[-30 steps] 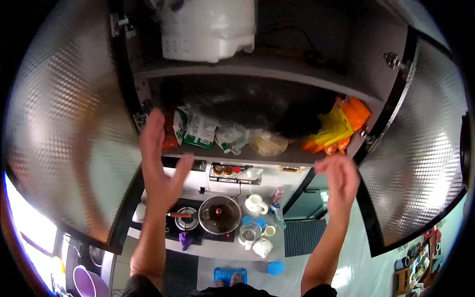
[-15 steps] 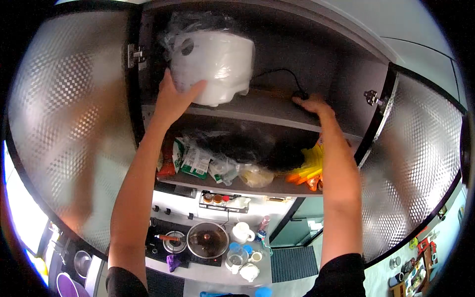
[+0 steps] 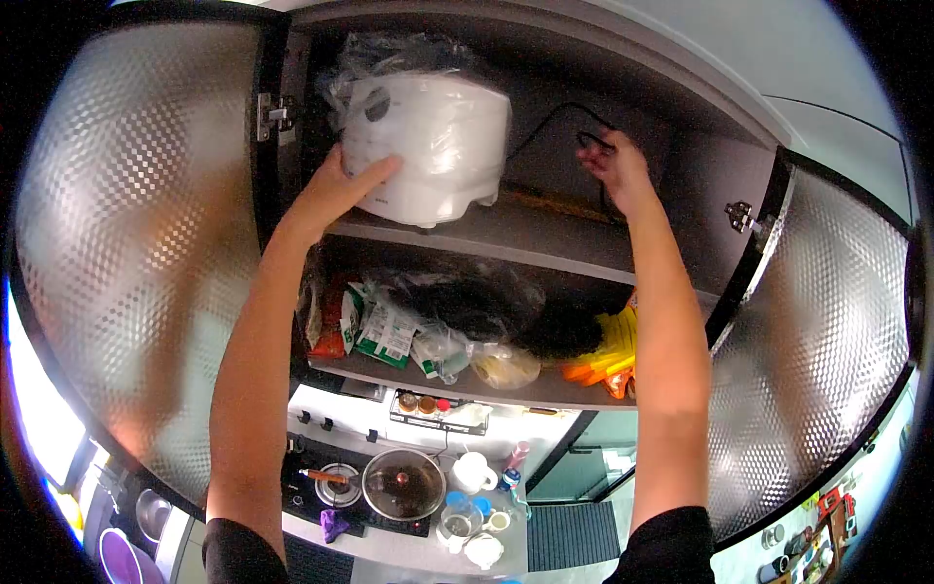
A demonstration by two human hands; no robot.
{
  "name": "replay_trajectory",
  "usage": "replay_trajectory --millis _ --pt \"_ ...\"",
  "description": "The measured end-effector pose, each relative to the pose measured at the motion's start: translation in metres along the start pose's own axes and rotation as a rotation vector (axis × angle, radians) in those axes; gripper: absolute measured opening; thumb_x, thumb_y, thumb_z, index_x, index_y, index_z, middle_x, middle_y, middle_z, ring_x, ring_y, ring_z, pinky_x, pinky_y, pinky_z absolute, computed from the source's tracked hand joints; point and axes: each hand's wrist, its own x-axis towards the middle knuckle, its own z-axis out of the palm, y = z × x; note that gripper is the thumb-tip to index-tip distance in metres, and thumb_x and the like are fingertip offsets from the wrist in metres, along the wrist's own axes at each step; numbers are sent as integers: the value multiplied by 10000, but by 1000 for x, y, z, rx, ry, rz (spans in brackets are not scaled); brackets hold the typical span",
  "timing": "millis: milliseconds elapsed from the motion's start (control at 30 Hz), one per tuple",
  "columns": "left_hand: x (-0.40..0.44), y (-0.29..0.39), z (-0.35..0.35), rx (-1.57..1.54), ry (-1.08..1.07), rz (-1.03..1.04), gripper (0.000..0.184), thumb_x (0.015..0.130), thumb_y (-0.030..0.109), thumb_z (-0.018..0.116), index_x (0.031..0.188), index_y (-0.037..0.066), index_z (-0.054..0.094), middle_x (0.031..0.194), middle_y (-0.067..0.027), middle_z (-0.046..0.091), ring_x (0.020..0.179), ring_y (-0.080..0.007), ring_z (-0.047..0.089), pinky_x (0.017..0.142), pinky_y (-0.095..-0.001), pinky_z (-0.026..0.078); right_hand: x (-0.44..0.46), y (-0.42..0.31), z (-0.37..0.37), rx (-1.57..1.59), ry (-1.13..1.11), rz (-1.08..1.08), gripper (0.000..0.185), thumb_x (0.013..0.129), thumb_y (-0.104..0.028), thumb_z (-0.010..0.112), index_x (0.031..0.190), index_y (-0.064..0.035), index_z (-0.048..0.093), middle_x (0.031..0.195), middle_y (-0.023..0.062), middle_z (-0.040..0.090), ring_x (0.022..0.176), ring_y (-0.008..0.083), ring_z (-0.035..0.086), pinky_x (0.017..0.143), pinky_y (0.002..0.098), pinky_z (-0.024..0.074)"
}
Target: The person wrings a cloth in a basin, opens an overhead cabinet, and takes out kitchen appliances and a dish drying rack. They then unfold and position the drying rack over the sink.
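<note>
A white appliance [image 3: 438, 146], partly wrapped in clear plastic, stands on the upper cabinet shelf [image 3: 467, 234] at the left. My left hand [image 3: 341, 190] rests against its lower left side, thumb spread across the front. Right of the appliance, a black cord [image 3: 555, 112] runs from it to my right hand [image 3: 618, 167], whose fingers are closed on the cord near a bent loop. Part of the cord hangs below that hand.
Frosted cabinet doors [image 3: 146, 224] [image 3: 808, 341] stand open on both sides. The lower shelf holds green-white packets [image 3: 386, 333], clear bags [image 3: 506, 365] and yellow-orange packaging [image 3: 613, 346]. Below are a lidded pan [image 3: 404, 484], a stove [image 3: 336, 487], a white jug [image 3: 473, 472] and a spice rack [image 3: 438, 411].
Both hands rose from in front of the lower shelf to the upper one. My left hand came to the appliance; my right hand took hold of the cord and lifted it.
</note>
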Motion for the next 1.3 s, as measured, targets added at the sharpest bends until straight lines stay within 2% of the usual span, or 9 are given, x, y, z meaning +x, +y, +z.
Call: replay_trajectory --millis 133,200,267,300,367,533,900,1100,1300 --pt "7 -12 -8 38 -24 -101 1114 721 662 735 1474 -43 316 1434 -239 457 1324 -313 460 1115 -383 338 -28 13 73 -191 -108 16 436 898 -127 477 1330 -93 430 963 112 610 958 264 634 936 495 484" --pt "13 -22 -14 33 3 -144 1115 725 683 714 1474 -44 320 1436 -239 456 1326 -313 459 1115 -382 337 -21 33 94 -238 -16 87 505 959 -291 466 1437 -175 352 1146 120 549 1122 290 561 867 553 464" --pt "25 -37 -13 14 44 -142 1129 725 705 695 1475 -49 317 1441 -242 452 1330 -322 453 1118 -386 333 12 70 96 46 -67 286 628 968 -436 464 1527 -244 254 1561 127 270 1395 351 317 1015 672 317" --pt "27 -32 -8 14 56 -139 1137 724 714 687 1477 -50 312 1444 -244 448 1332 -327 450 1119 -388 332 -9 63 116 66 16 257 644 990 -474 426 1520 -138 278 1586 150 253 1413 368 302 1079 640 271" --pt "-2 15 5 63 61 -127 1158 722 728 676 1487 -53 291 1453 -248 436 1337 -343 441 1122 -398 328 44 117 120 181 -44 191 658 1021 -467 337 1416 57 383 1480 212 416 1318 380 439 1063 539 371" --pt "9 -5 5 93 117 -100 1079 774 659 686 1498 -22 266 1430 -224 460 1292 -299 482 1092 -384 364 5 75 142 125 -3 314 583 998 -413 371 1379 22 442 1402 209 495 1216 372 533 952 557 456" --pt "-49 33 10 -277 112 74 892 847 378 744 1494 4 257 1357 -178 509 1211 -257 512 1029 -359 417 -56 27 149 253 167 3 507 969 -345 382 1275 30 533 1221 215 595 1069 353 599 884 485 485" --pt "-111 69 24 -283 143 202 848 787 322 799 1421 5 334 1279 -195 532 1133 -263 565 944 -370 489 -155 -38 140 267 123 -44 369 979 -307 427 1110 -15 612 1104 150 641 1019 255 624 885 407 495" --pt "-187 86 38 -284 -20 256 1138 613 375 912 1448 -25 250 1365 -236 412 1283 -338 428 1075 -456 367 -246 -59 100 97 133 -229 477 988 -388 512 1300 -27 517 1164 115 630 1052 232 623 905 384 520"
